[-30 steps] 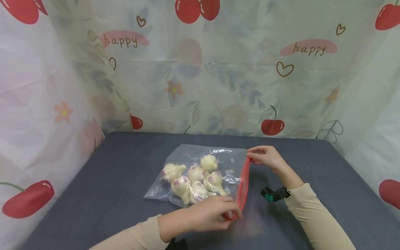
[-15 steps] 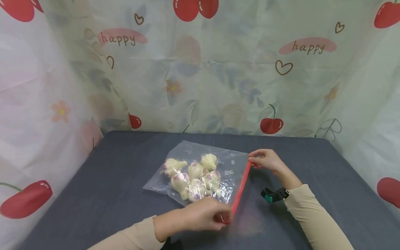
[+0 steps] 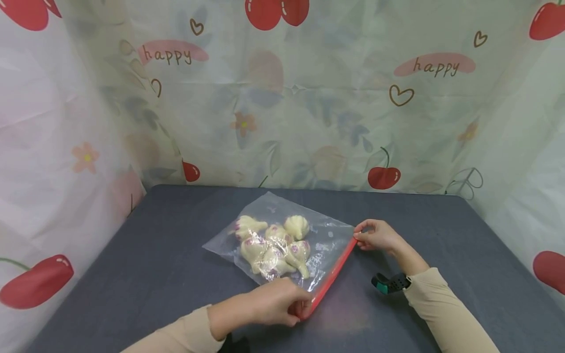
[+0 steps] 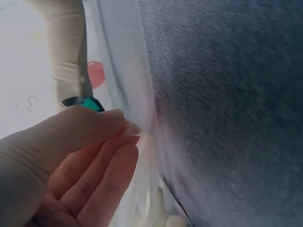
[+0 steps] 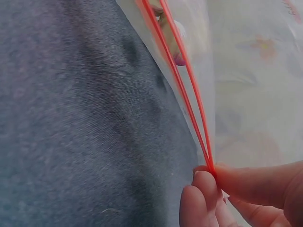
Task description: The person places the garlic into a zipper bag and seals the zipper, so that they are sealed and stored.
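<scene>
A clear zip bag (image 3: 326, 235) with a red zip strip along its mouth lies slanted on the dark table. Several garlic bulbs (image 3: 275, 257) are inside it. My left hand (image 3: 275, 301) pinches the near corner of the strip between thumb and fingers. The far corner is pinched by my right hand (image 3: 375, 235). From the right wrist, two red zip lines (image 5: 189, 94) run apart and meet at the right hand's fingertips (image 5: 206, 179). In the left wrist view, the left thumb (image 4: 94, 125) presses the bag's edge against the fingers.
The dark grey cloth-covered table (image 3: 176, 220) spreads around the bag. A printed curtain (image 3: 287, 122) hangs behind and at both sides. A black and green wrist strap (image 3: 390, 283) sits at the right sleeve.
The bag has turned clockwise and its strip is pulled straight. My left hand has moved left and slightly nearer, my right hand a little nearer; both keep hold of the corners.
</scene>
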Motion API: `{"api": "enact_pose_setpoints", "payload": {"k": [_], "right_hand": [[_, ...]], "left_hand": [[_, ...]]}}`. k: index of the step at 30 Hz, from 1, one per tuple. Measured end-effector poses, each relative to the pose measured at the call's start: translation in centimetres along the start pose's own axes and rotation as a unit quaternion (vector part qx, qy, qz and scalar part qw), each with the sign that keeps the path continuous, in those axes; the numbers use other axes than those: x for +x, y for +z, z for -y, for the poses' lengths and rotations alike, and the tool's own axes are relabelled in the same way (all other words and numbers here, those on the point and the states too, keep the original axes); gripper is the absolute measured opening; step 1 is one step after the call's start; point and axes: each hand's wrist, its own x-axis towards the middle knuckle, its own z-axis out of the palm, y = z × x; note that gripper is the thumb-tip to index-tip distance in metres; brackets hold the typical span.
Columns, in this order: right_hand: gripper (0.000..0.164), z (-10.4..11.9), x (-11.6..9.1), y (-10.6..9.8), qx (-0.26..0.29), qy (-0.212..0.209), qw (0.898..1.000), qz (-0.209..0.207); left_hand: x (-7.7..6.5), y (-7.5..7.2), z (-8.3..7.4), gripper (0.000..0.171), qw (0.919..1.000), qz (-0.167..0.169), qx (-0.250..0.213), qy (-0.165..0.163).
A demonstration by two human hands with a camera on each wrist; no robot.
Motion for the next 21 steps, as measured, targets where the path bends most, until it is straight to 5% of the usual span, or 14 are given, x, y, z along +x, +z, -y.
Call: {"api": "enact_pose_setpoints", "payload": {"k": [21], "right_hand": [[0.025,-0.8,-2.3,0.7,0.004,0.0,1.0,0.026]], "left_hand": [[-2.6,-1.3,2.7,0.026,0.9929,0.059,-0.057,-0.087]]}}
